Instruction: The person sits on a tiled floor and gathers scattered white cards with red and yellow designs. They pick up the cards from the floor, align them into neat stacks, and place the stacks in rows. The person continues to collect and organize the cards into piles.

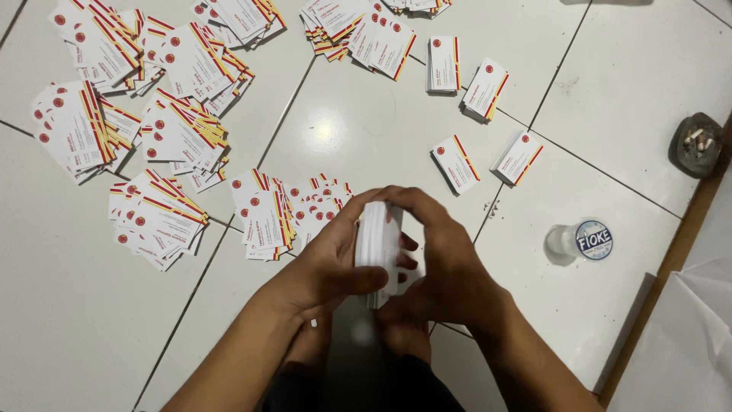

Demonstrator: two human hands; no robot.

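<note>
Both my hands hold one thick stack of white cards (377, 243) edge-up over the white tiled floor (366, 130). My left hand (324, 271) clasps the stack from the left, thumb across its lower edge. My right hand (446, 267) wraps over the top and right side, fingers curled along the upper edge. A loose spread of white cards with red and yellow stripes (286, 214) lies just beyond my left hand. My feet show below the hands.
Several fanned heaps of the same cards (122, 84) cover the floor at the upper left. Small neat stacks (485, 89) lie at the upper right. A sealed plastic water cup (583, 241) stands to the right, an ashtray (696, 143) farther right, white cloth (686, 343) at the lower right.
</note>
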